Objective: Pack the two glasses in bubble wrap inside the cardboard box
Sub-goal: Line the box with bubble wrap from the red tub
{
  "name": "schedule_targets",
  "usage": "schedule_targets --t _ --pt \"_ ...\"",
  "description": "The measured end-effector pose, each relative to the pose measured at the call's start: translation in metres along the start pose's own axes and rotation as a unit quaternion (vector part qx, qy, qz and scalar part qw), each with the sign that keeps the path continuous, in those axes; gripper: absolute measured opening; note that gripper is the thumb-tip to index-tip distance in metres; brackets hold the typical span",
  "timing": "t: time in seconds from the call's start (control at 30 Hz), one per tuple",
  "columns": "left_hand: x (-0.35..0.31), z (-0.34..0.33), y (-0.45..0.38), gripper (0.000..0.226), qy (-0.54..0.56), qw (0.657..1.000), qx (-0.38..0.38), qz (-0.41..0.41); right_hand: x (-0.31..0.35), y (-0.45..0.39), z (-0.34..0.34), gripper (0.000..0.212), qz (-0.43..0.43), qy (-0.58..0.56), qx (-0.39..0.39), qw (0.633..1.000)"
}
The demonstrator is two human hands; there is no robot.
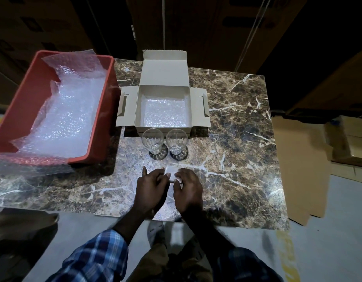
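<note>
Two clear glasses, the left glass (153, 140) and the right glass (176, 139), stand upright side by side on the marble table (237, 123), just in front of the open cardboard box (164, 78). A sheet of bubble wrap (165, 112) lines the box floor. Another sheet of bubble wrap (135, 159) lies flat on the table under the glasses and reaches toward me. My left hand (151, 188) and my right hand (188, 188) are close together near the front edge, both pinching a raised fold of this sheet (171, 172) between their fingertips.
A red plastic bin (19, 110) holding more bubble wrap (72, 110) stands on the table's left, with wrap spilling over its near rim. Flattened cardboard (300, 165) lies on the floor to the right. Large cartons stand behind the table.
</note>
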State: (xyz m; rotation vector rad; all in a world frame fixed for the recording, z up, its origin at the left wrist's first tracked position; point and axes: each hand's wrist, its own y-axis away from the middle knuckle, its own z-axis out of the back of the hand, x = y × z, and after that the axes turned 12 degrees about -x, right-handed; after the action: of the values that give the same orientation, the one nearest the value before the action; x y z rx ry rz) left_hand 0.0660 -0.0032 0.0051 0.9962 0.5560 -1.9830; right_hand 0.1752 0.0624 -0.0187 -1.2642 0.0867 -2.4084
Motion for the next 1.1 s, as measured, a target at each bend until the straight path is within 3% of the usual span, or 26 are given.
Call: schedule_targets --t 0.2,0.5,0.73,0.93,1.1 --pt "0.002 0.0 -0.007 0.013 0.023 0.998 -0.045 0.028 -0.012 0.002 -0.003 0.015 0.042 0.019 0.008 0.999" --pt "0.006 0.004 -0.006 0.016 0.001 1.0 -0.015 0.007 -0.009 -0.004 -0.003 0.013 0.099 0.077 0.013 0.992" --pt "0.004 0.008 0.002 0.017 0.029 0.998 -0.059 -0.018 -0.007 -0.002 -0.005 0.018 0.089 0.107 0.027 0.99" --pt "0.009 0.011 0.01 0.012 -0.041 0.989 -0.093 -0.11 -0.007 -0.002 -0.002 0.016 0.128 0.119 0.028 0.984" --pt "0.03 0.008 0.005 0.015 -0.177 0.953 -0.077 -0.235 -0.004 -0.003 0.0 0.012 0.134 0.083 -0.007 0.987"
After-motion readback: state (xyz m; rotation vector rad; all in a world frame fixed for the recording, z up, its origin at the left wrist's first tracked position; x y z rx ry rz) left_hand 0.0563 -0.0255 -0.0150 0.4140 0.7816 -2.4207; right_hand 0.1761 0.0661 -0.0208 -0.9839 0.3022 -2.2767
